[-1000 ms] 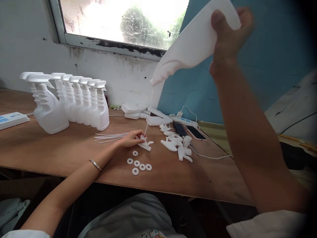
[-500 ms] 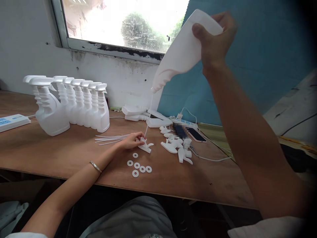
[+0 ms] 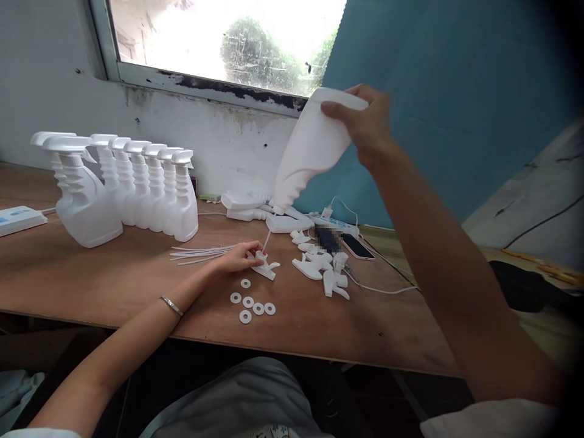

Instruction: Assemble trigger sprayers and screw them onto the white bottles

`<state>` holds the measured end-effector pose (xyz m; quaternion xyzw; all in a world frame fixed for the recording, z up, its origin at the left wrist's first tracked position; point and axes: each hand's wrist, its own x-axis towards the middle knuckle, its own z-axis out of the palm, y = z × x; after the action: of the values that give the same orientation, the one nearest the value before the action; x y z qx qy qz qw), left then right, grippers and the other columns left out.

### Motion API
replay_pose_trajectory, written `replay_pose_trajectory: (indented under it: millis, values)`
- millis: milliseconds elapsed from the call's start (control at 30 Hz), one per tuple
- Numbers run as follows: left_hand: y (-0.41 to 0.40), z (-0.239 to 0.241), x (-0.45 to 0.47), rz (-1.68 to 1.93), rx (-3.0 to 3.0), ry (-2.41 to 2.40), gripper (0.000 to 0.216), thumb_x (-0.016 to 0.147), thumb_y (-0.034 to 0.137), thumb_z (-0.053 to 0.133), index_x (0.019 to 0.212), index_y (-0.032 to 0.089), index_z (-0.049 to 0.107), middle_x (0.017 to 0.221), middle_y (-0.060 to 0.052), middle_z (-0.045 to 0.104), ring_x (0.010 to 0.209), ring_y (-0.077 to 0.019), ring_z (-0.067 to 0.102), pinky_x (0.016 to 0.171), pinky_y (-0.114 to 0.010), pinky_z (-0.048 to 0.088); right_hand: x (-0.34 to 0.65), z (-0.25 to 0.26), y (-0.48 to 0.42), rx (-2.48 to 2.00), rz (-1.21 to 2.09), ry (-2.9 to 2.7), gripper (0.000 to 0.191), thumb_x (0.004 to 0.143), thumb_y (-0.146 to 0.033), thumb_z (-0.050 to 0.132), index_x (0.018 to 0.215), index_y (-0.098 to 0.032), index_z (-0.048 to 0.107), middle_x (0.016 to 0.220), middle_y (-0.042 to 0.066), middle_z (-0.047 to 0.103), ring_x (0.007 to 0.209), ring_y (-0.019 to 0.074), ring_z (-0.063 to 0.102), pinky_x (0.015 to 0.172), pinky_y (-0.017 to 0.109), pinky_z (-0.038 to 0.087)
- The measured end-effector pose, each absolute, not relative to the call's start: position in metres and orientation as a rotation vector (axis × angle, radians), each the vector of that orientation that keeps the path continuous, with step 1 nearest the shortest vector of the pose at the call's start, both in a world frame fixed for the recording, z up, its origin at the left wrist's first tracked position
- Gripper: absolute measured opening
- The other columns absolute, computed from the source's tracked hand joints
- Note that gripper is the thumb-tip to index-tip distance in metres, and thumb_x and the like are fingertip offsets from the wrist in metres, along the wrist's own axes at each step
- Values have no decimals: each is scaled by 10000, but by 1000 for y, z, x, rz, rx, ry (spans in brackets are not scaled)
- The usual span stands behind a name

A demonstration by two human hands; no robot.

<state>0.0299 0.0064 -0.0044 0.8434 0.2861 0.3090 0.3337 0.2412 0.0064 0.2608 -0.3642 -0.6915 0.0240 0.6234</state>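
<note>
My left hand (image 3: pixel 244 255) is closed on a white trigger spray head (image 3: pixel 264 269), which rests upside down on the table with its thin tube (image 3: pixel 267 238) pointing up. Above it, my right hand (image 3: pixel 369 121) grips the base of a white spray bottle (image 3: pixel 310 143), tilted neck-down. The tube's upper end runs into the bottle's mouth, while the neck is still apart from the spray head. Several white ring washers (image 3: pixel 247 302) lie in front of my left hand. Loose white tubes (image 3: pixel 201 254) lie behind my left wrist.
Several assembled spray bottles (image 3: pixel 91 201) stand in a group at the left, near a power strip (image 3: pixel 20 219). Empty bottles (image 3: pixel 246 207) lie at the back. More spray heads (image 3: pixel 312 264), a phone (image 3: pixel 357 246) and white cables (image 3: pixel 387 291) are to the right.
My right hand has brought the bottle down along the tube, so its neck is closer to the spray head and more of the tube is inside. My left hand stays in place.
</note>
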Motion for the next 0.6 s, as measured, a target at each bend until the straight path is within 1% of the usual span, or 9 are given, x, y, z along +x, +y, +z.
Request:
replay_pose_trajectory:
  millis: [67, 167, 200, 267, 400, 500, 600]
  values:
    - [7, -6, 31, 834, 2151, 770, 302, 703, 368, 600, 925, 177, 530, 889, -26, 602, 789, -142, 556, 698, -250, 433, 237, 243, 4, -841, 54, -1591, 317, 579, -372, 732, 709, -162, 533, 718, -9, 518, 648, 97, 482, 551, 256, 392]
    - [9, -10, 31, 873, 2005, 824, 478, 650, 368, 657, 1035, 163, 462, 971, -65, 594, 834, -157, 559, 719, -272, 444, 226, 215, 3, -877, 3, -1662, 322, 612, -433, 694, 776, -187, 564, 820, 3, 555, 783, 141, 527, 619, 283, 432]
    - [10, -11, 31, 871, 1966, 833, 506, 643, 369, 664, 1050, 156, 455, 985, -74, 592, 837, -159, 560, 721, -277, 446, 221, 207, 4, -896, -19, -1689, 329, 624, -459, 675, 794, -200, 562, 840, 1, 554, 821, 155, 535, 643, 297, 443]
    - [10, -12, 31, 826, 1940, 830, 468, 653, 377, 654, 1024, 141, 494, 970, -76, 598, 824, -163, 563, 719, -281, 445, 213, 193, 5, -925, -36, -1740, 336, 636, -481, 657, 823, -220, 560, 859, 1, 559, 865, 174, 542, 683, 323, 454]
    - [8, -9, 30, 707, 2022, 737, 336, 691, 395, 617, 919, 148, 605, 920, -48, 634, 827, -176, 572, 737, -281, 429, 202, 170, 1, -960, -20, -1810, 334, 614, -467, 679, 830, -236, 571, 848, -4, 587, 844, 183, 547, 732, 357, 455]
    - [8, -8, 30, 665, 2024, 689, 324, 685, 396, 626, 904, 157, 634, 931, -44, 653, 845, -188, 578, 745, -280, 426, 200, 157, -6, -966, -34, -1813, 332, 628, -482, 657, 845, -243, 578, 888, -10, 597, 850, 186, 549, 756, 376, 450]
    - [8, -9, 29, 655, 1986, 715, 330, 672, 401, 639, 880, 145, 646, 887, -46, 663, 801, -189, 587, 717, -285, 433, 202, 149, -13, -959, -42, -1775, 311, 650, -465, 642, 857, -243, 569, 916, -6, 592, 897, 194, 543, 778, 375, 448]
